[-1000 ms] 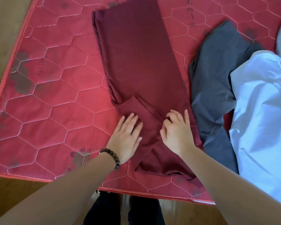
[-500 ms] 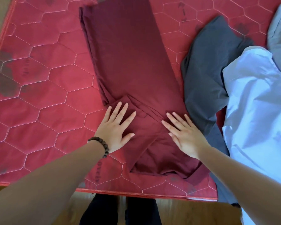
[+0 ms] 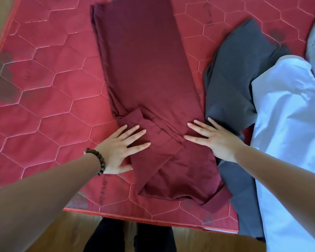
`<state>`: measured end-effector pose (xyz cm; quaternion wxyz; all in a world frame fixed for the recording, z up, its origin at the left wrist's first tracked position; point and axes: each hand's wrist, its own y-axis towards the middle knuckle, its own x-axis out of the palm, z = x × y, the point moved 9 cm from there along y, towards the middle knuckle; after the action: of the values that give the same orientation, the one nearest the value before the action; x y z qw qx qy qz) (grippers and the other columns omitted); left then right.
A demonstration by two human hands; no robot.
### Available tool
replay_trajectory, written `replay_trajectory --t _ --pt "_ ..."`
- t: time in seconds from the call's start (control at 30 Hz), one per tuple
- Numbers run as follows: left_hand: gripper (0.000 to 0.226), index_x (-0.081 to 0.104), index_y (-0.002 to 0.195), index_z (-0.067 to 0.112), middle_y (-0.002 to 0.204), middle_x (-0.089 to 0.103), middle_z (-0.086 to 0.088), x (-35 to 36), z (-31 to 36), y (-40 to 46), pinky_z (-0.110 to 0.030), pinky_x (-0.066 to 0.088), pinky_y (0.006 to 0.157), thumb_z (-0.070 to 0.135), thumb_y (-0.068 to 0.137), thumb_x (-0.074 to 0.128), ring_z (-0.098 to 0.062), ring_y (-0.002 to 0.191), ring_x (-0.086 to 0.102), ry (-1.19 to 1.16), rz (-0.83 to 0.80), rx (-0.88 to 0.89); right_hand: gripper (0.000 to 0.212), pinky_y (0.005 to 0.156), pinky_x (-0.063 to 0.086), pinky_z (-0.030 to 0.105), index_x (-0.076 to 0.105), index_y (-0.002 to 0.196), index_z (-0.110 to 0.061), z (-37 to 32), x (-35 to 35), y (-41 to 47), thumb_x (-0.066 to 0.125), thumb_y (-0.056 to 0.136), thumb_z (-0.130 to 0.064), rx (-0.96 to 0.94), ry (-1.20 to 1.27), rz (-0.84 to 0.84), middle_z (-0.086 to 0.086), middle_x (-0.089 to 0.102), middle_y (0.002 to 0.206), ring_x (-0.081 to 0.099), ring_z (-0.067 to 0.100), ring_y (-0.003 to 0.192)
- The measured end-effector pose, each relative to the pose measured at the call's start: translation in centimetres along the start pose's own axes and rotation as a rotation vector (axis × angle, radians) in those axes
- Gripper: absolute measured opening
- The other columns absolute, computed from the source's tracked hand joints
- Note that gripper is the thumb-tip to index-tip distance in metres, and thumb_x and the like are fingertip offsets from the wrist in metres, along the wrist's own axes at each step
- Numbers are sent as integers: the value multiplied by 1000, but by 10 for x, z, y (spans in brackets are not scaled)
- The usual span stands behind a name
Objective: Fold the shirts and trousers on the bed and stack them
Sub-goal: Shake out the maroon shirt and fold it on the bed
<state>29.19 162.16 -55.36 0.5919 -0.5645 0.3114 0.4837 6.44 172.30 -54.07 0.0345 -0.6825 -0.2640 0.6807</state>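
Fingers spread, the left hand (image 3: pixel 119 148) with a dark bead bracelet (image 3: pixel 98 161) lies flat on the folded near end of the long maroon trousers (image 3: pixel 144 70) on the red quilted bed (image 3: pixel 40 99). The right hand (image 3: pixel 214 140) presses flat, fingers apart, beside crumpled dark grey trousers (image 3: pixel 231 84) and a pale blue shirt (image 3: pixel 289 124).

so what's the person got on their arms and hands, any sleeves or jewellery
Both forearms are bare, with no sleeves in view. The left hand has a bracelet of dark brown round wooden beads at the wrist. The right hand wears nothing: no ring, watch or glove shows on either hand.
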Motion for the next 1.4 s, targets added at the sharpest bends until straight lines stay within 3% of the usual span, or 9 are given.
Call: replay_trajectory --t 0.3,0.47,0.57,0.67,0.73,0.87,1.03,1.23,1.4 --pt "80 55 134 31 132 55 -16 -37 18 23 -55 28 112 30 59 83 -37 129 48 -84 63 -88 57 120 -6 41 47 137 -41 11 -15 5 60 89 -14 -190 342 -236 -16 14 154 -3 7 145" --pt "31 73 102 17 105 66 3 -49 -26 18 -24 41 90 31 79 57 -15 95 60 -1291 -198 -296 56 108 34 49 75 102 -16 32 -35 26 49 88 -63 44 872 -614 -4 70 113 61 8 112" --pt "42 58 41 8 47 52 -1 -48 -77 28 -18 42 53 0 81 50 -14 43 49 -1928 -17 -681 50 68 54 30 73 61 -10 67 -54 65 46 100 -27 466 1559 -438 0 68 62 63 9 58" --pt "51 67 56 5 56 66 -4 -20 -94 26 -14 49 55 29 97 49 -10 44 59 -2231 -25 -947 34 60 54 29 66 78 -9 83 -33 78 43 101 -19 830 1762 -301 2 64 54 62 14 49" --pt "37 70 93 14 91 68 3 -9 -95 23 -17 40 75 50 82 67 -6 64 56 -2218 -87 -972 29 79 55 38 67 99 -12 77 -20 78 49 99 -34 907 1840 -274 6 74 84 70 22 77" --pt "21 63 104 9 75 69 2 -3 -93 15 -15 33 39 25 90 64 -1 38 51 -2039 -80 -1017 41 97 49 47 63 120 -9 63 -12 69 58 91 -39 829 1927 -280 10 69 117 66 27 109" --pt "33 39 78 15 43 21 3 16 -96 -1 -24 19 51 30 90 66 -9 34 20 -2017 -22 -1273 44 109 34 57 64 120 -13 61 11 55 70 85 -38 899 1863 -255 2 70 117 64 25 112" --pt "22 66 98 14 78 72 -1 -20 -139 17 -40 57 72 34 89 66 -15 63 66 -1914 352 -1172 49 62 49 26 65 104 -8 99 -29 88 70 80 -50 958 1641 138 5 68 90 63 15 75" --pt "32 66 80 7 72 63 -4 -35 -183 13 -46 54 68 39 81 64 -20 67 58 -1483 641 -1297 31 89 54 43 66 99 -10 125 -58 120 69 85 -37 983 1424 416 7 70 99 66 25 93"
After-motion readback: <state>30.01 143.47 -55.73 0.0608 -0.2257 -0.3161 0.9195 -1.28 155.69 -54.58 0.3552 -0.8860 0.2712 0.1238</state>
